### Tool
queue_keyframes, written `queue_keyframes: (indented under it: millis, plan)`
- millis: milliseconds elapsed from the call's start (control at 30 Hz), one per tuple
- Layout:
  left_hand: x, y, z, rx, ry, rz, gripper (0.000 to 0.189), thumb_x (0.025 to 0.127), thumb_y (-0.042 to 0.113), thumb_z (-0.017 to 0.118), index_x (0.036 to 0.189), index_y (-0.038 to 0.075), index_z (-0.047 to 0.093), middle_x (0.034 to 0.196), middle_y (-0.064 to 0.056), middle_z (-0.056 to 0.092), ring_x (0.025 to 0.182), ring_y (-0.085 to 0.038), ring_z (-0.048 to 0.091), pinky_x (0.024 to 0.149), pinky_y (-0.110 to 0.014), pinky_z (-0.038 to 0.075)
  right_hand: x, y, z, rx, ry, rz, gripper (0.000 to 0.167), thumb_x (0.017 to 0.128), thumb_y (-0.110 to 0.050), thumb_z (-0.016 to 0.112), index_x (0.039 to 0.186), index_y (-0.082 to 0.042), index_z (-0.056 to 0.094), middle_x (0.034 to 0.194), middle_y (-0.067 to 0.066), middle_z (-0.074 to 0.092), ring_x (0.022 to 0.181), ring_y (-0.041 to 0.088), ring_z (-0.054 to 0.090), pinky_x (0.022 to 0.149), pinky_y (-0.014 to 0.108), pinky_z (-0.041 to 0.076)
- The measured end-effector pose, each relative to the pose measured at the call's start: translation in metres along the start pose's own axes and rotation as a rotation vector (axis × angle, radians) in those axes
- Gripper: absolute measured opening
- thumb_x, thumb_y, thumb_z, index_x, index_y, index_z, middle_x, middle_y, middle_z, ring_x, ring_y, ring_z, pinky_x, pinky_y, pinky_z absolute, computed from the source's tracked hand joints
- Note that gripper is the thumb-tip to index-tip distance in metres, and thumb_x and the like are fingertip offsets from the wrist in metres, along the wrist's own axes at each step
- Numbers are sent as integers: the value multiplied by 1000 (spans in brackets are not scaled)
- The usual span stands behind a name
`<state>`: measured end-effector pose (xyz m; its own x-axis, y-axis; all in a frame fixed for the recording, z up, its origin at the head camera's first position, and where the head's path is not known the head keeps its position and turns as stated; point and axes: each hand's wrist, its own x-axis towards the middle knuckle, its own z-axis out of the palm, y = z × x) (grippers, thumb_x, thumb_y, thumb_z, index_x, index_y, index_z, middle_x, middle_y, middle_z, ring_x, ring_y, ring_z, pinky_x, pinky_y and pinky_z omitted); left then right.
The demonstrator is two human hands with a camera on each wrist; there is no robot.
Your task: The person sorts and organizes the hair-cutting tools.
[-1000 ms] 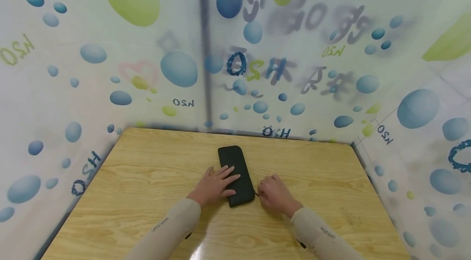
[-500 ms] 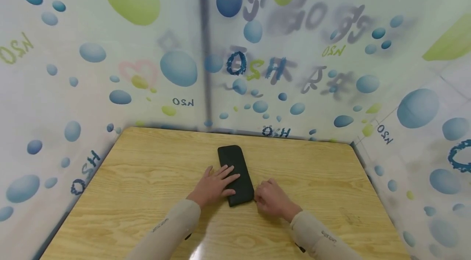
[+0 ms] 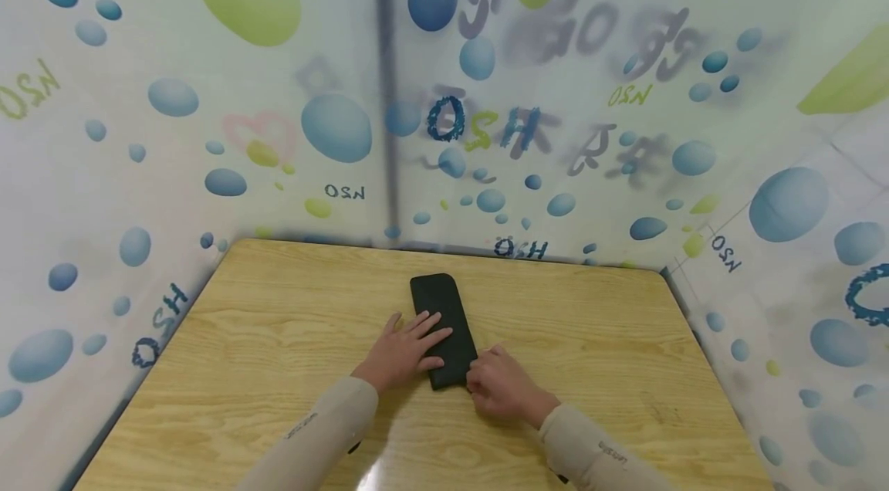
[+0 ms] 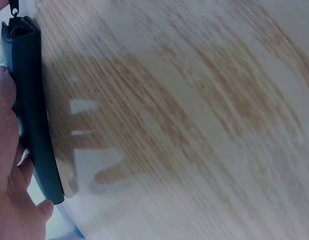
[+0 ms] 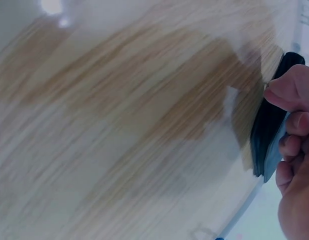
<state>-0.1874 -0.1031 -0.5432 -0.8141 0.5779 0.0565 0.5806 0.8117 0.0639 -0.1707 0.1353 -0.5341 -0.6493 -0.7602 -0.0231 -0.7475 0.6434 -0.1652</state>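
Observation:
A long black zip-up wallet [image 3: 436, 295] lies on the wooden table, its far end tilted slightly left. My left hand [image 3: 401, 352] rests across it with fingers spread and straight, pressing from the left side. At the wallet's near right corner, my right hand [image 3: 505, 385] has curled fingers and pinches the zipper pull. That black zipper pull [image 4: 14, 7] shows at the wallet's end in the left wrist view, where the end gapes a little. In the right wrist view the thumb and fingers of the right hand [image 5: 300, 155] partly cover the wallet [image 5: 267, 127].
The wooden table [image 3: 299, 306] reaches back to a wall [image 3: 333, 51] printed with blue and green bubbles and letters. Similar printed walls stand close at the left and right table edges. Glare [image 3: 371, 475] shows at the near edge.
My right hand has moved left and slightly nearer, round the wallet's near right corner, drawing the zipper pull along. The left hand and the wallet have stayed in place.

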Motion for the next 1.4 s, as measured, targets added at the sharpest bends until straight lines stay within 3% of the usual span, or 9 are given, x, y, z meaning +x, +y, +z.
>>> queue_keyframes:
  millis: [367, 733, 1200, 1400]
  plan:
    - [1, 1, 1, -7, -11, -11, 57, 97, 57, 43, 149, 32, 40, 157, 0, 37, 146, -22, 35, 115, -60, 28, 7, -9, 2, -12, -40, -24, 14, 83, -24, 69, 71, -24, 62, 67, -15, 46, 66, 4, 40, 74, 24, 35]
    - [1, 2, 0, -17, -14, -14, 57, 97, 56, 43, 148, 31, 41, 158, 0, 36, 146, -22, 34, 115, -59, 28, 19, -22, 4, -40, -18, -106, 15, 84, -26, 70, 71, -24, 62, 66, -15, 48, 67, 4, 42, 70, 22, 30]
    - [0, 3, -1, -12, 23, -4, 56, 97, 53, 47, 147, 29, 44, 156, -2, 39, 144, -24, 38, 114, -59, 30, 24, -29, 8, -29, 2, -92, 17, 83, -25, 71, 70, -23, 60, 66, -14, 47, 68, 5, 40, 70, 21, 28]
    - [0, 3, 2, -43, 49, -2, 56, 96, 51, 50, 146, 27, 46, 155, -4, 40, 143, -25, 39, 113, -60, 30, 24, -28, 6, -30, -45, -54, 13, 86, -28, 69, 75, -24, 64, 70, -15, 53, 70, 5, 43, 72, 22, 31]
